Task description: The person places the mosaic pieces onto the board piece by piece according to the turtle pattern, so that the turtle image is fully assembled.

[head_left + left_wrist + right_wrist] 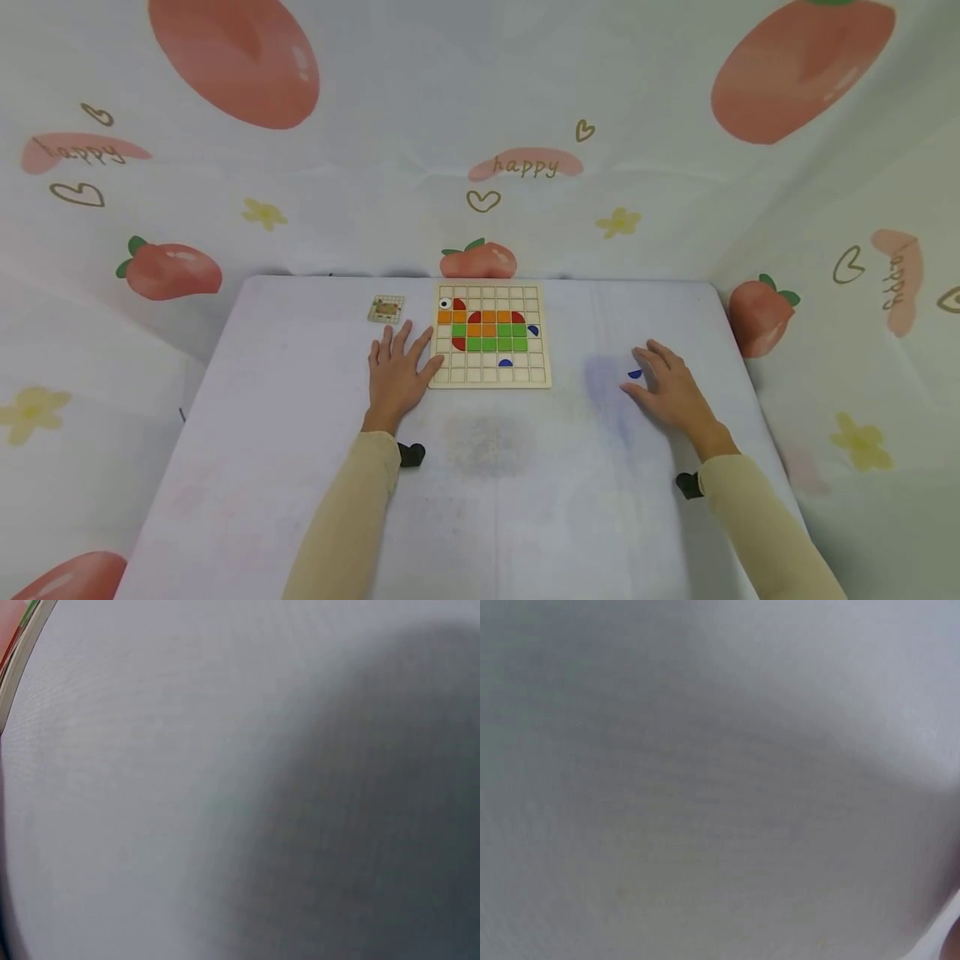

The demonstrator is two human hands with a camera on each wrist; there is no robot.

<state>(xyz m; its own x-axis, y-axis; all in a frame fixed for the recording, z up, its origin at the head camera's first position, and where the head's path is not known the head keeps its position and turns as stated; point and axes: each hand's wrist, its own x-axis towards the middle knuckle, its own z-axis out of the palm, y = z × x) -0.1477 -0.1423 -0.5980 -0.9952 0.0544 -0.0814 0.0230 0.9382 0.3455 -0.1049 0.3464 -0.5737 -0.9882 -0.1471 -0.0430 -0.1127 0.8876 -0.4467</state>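
The pale wooden grid board (491, 377) lies at the back middle of the table, carrying orange, green and red pieces, a round eye piece (446, 304) and two blue half-round pieces, one at its right side (533, 331) and one lower down (506, 363). My left hand (396, 377) lies spread along the board's left edge, thumb and index finger over its rim. To the right of the board, my right hand (671, 392) hovers around another blue half-round piece (634, 374), which shows in the gap between thumb and fingers. Neither hand's grasp shows in the wrist views.
A small picture card (386, 309) lies left of the board, just beyond the left fingertips. White cloth covers the table (495, 517), and a printed curtain (390, 167) hangs behind it and at the sides.
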